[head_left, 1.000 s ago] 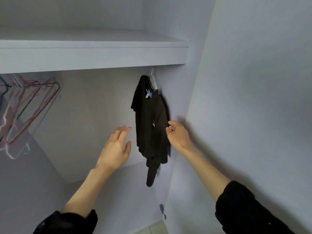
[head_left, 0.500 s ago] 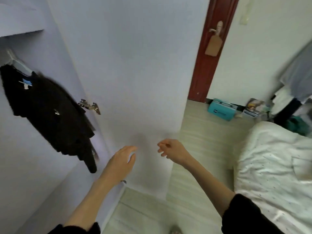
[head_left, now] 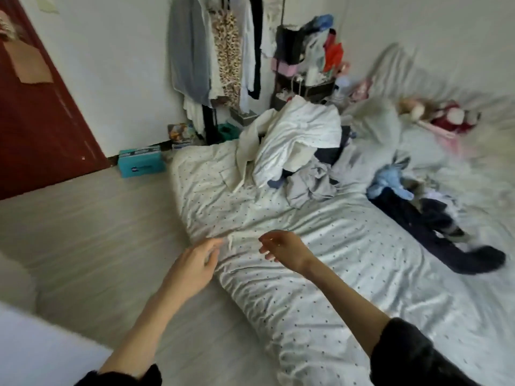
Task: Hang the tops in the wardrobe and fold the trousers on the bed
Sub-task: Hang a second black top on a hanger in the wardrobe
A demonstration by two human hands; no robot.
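Note:
A bed (head_left: pixel 348 274) with a white dotted cover fills the right of the head view. A heap of clothes (head_left: pixel 301 151), white, grey and dark pieces, lies on its far part. Dark trousers (head_left: pixel 434 232) sprawl on the bed's right side beside a light blue garment (head_left: pixel 390 182). My left hand (head_left: pixel 195 263) hangs over the bed's near left edge, fingers relaxed, holding nothing. My right hand (head_left: pixel 284 249) hovers above the cover with loosely bent fingers, empty too. The wardrobe is out of view.
A red-brown door (head_left: pixel 36 112) stands at the left. A teal box (head_left: pixel 140 164) sits on the wooden floor (head_left: pixel 92 235) by the wall. A rack of hanging clothes (head_left: pixel 217 51) and a cluttered stand (head_left: pixel 309 59) are behind the bed. Soft toys (head_left: pixel 446 118) lie at the far right.
The view has swung from the wardrobe with the hung black top, past the door, to the bed. Both hands came away from the top and now hang empty over the bed's edge.

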